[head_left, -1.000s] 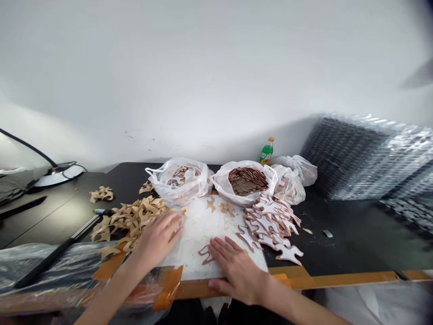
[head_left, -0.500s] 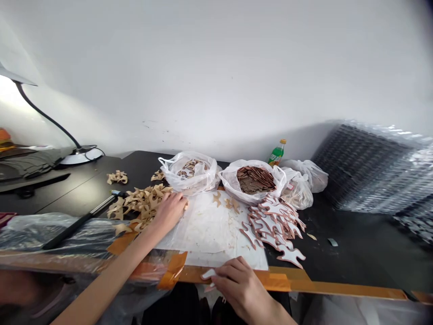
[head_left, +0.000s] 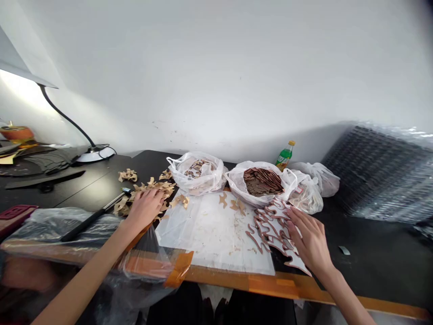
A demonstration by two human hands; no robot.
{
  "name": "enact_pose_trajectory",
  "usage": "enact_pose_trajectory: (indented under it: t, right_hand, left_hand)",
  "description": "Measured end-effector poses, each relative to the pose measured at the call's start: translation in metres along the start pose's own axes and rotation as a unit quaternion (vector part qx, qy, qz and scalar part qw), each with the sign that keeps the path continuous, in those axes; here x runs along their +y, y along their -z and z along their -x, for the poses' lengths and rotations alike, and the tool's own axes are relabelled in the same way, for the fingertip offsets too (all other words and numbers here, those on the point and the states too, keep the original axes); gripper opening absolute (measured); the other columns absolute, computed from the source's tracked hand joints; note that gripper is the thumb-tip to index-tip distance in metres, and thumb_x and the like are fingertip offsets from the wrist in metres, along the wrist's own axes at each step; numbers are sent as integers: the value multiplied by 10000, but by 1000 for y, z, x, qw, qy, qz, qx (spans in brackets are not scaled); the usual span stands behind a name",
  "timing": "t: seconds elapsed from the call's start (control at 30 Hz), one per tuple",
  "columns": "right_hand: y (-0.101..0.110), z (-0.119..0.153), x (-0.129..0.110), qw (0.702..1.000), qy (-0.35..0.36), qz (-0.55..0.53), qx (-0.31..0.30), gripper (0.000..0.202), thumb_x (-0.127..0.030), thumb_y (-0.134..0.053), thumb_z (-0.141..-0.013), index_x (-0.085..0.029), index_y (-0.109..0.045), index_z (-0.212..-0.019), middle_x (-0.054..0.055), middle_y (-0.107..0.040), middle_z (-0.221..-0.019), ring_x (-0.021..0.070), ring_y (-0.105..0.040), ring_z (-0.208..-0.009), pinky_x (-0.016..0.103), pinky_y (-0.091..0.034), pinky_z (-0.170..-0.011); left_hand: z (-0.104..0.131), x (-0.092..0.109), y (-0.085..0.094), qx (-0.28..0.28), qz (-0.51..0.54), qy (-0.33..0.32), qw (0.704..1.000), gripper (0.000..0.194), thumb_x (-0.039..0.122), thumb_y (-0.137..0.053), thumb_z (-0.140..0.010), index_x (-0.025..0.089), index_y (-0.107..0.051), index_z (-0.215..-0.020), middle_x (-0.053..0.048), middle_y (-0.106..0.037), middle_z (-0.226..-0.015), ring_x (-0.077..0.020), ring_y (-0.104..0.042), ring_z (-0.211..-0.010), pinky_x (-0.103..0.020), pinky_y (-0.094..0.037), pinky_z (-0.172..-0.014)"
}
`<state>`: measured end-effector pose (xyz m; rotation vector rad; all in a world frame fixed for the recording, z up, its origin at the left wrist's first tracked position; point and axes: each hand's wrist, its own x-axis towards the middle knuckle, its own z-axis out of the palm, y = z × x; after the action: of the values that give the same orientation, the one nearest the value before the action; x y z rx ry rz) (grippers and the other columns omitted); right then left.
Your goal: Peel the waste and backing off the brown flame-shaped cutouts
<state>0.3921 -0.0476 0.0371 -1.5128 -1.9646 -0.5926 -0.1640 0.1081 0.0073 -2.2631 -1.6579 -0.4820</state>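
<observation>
My left hand point(head_left: 146, 208) rests on a heap of tan cut-out pieces point(head_left: 168, 186) left of the white sheet point(head_left: 216, 230); its fingertips are hidden among them. On the right, my right hand point(head_left: 309, 237) lies over a pile of white pieces with brown edges point(head_left: 275, 225), fingers stretched out on the pile's right side. A few tan pieces point(head_left: 238, 206) are on the sheet's upper part. Behind it stand a white plastic bag with small patterned pieces point(head_left: 199, 174) and another bag holding brown pieces point(head_left: 262, 183).
A black-handled tool point(head_left: 84, 225) lies on plastic at the left, near a lamp point(head_left: 95, 153). A green bottle point(head_left: 284, 155), tied white bags point(head_left: 309, 194) and a large wrapped stack point(head_left: 382, 174) stand at the right. Orange tape point(head_left: 270, 286) lines the front edge.
My right hand has moved from the front edge, where it held a white piece, up and right onto the white pile. My left hand has shifted left onto the tan heap. The view has turned slightly.
</observation>
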Motion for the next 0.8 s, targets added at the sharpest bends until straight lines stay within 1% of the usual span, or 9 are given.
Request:
enact_pose_trajectory:
  t: [0.13, 0.23, 0.3, 0.4, 0.47, 0.53, 0.6, 0.7, 0.8]
  right_hand:
    - [15, -51, 12, 994, -49, -9, 93, 339, -369, -432, -1076, -199, -723, -1116, 122, -764, -1037, 287, -691, -968, 413, -464, -875]
    - [18, -126, 43, 984, -113, 27, 137, 482, -488, -417, -1076, -195, -645, -769, 77, -652, -729, 229, -595, -735, 345, -413, -741]
    - [11, -183, 69, 977, -173, 72, 99, 574, -525, -375, -1086, -182, -632, -703, 84, -629, -677, 214, -557, -679, 342, -382, -712]
    - [-7, -259, 107, 960, -255, 113, 10, 547, -451, -293, -1116, -134, -728, -1020, 173, -746, -989, 254, -629, -859, 349, -401, -791]
    - [-21, -296, 128, 952, -278, 113, -54, 448, -394, -360, -1103, -136, -633, -1349, 206, -712, -1253, 275, -634, -1038, 347, -414, -866]
    - [-36, -321, 144, 948, -284, 105, -97, 489, -395, -447, -1081, -114, -550, -1468, 245, -660, -1365, 282, -623, -1126, 353, -419, -917]
    - [-49, -336, 157, 944, -286, 98, -133, 517, -408, -482, -1070, -74, -569, -1455, 279, -649, -1373, 285, -623, -1154, 361, -423, -938]
    - [-66, -345, 169, 936, -290, 100, -172, 464, -392, -529, -1033, -41, -696, -1286, 290, -699, -1266, 295, -649, -1111, 364, -438, -908]
    - [-79, -342, 169, 936, -289, 114, -167, 382, -347, -611, -946, -47, -768, -1121, 265, -747, -1116, 304, -668, -1011, 355, -439, -834]
  left_hand:
    - [-8, -7, 11, 29, 57, -7, 998, 383, 464, -487, -1011, 199, -701, -1186, -157, -727, -1273, -350, -670, -1182, -475, -481, -1019]
    - [-10, -5, 21, 90, 100, -22, 991, 397, 489, -496, -1028, 209, -629, -1277, -125, -722, -1288, -322, -667, -1200, -447, -488, -1040]
    - [-7, -4, 24, 144, 115, -31, 982, 346, 407, -467, -1056, 212, -576, -1319, -104, -709, -1305, -301, -662, -1218, -461, -474, -1078]
    - [1, -9, 21, 227, 89, -15, 970, 215, 310, -477, -1044, 225, -577, -1214, -72, -731, -1187, -297, -685, -1147, -484, -478, -1052]
    - [5, -14, 16, 261, 64, -4, 963, 114, 263, -489, -1019, 237, -582, -1080, -48, -743, -1051, -291, -704, -1036, -460, -497, -959]
    - [7, -18, 13, 277, 46, -6, 960, 80, 229, -491, -997, 245, -570, -1000, -38, -741, -967, -285, -705, -949, -437, -492, -868]
    - [7, -21, 11, 283, 36, -18, 958, 80, 220, -497, -985, 251, -570, -996, -44, -744, -957, -286, -703, -919, -433, -480, -824]
    - [6, -22, 12, 286, 35, 1, 958, 106, 239, -480, -985, 251, -578, -1024, -69, -750, -976, -291, -696, -930, -441, -470, -843]
    - [7, -23, 14, 252, 47, 64, 965, 141, 267, -457, -995, 209, -575, -1045, -95, -744, -1005, -284, -684, -977, -430, -451, -916]
